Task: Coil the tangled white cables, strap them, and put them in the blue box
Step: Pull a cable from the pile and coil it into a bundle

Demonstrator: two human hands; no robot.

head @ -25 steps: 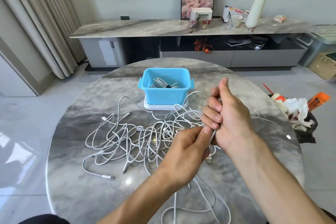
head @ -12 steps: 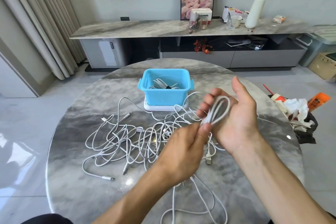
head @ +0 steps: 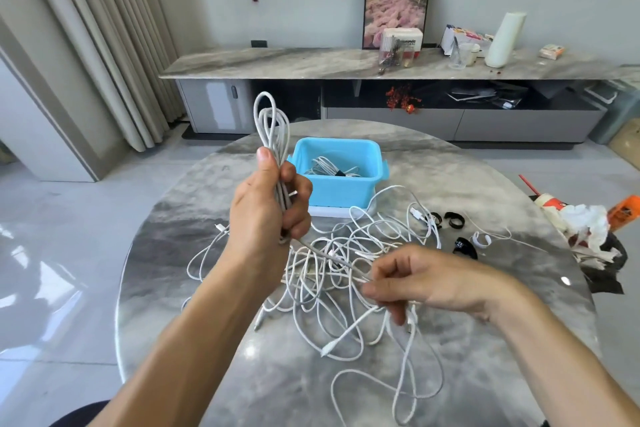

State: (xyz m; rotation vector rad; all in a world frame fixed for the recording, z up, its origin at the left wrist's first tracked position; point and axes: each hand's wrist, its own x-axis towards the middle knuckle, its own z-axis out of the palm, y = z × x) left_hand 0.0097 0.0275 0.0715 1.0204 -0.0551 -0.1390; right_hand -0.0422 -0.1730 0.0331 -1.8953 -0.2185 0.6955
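Coiled white cable (head: 272, 128) upright in my left hand (head: 266, 208), grip curled tight round its middle, loops sticking up above thumb. Its loose tail runs down to my right hand (head: 426, 282), pinched between thumb and fingertips. Tangled white cables (head: 346, 263) lie on tabletop (head: 180, 239) under both hands. Blue box (head: 341, 177) behind them, one strapped coil (head: 332, 168) inside. Black straps (head: 453, 220) right of pile.

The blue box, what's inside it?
Inside the blue box lies a coiled white cable with a dark strap around it. The near wall hides the box's bottom.
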